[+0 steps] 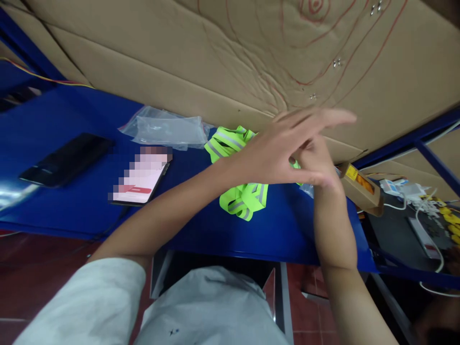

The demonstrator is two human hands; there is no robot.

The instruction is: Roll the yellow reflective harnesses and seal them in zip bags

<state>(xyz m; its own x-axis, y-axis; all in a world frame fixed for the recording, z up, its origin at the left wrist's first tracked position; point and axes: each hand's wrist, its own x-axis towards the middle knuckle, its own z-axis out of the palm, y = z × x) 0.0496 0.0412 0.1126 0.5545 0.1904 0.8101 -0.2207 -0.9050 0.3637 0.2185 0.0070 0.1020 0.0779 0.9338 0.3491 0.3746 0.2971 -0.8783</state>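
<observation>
My left hand [287, 146] reaches across over my right wrist, its fingers stretched out and spread from the thumb, with nothing held in it. Behind it, my right hand [312, 149] is mostly covered and smeared by motion, so its fingers cannot be made out. Below and behind the hands, a yellow-green strap with grey reflective stripes [239, 201] lies bunched on the blue table [201, 230]. Part of the strap is hidden by my left hand and forearm.
Clear plastic bags [168, 128], a lit phone [143, 177] and a dark phone [66, 160] lie to the left. Cardboard [161, 62] stands behind the table. At the right are an open small box [361, 189], white cables and a blue frame bar [438, 163].
</observation>
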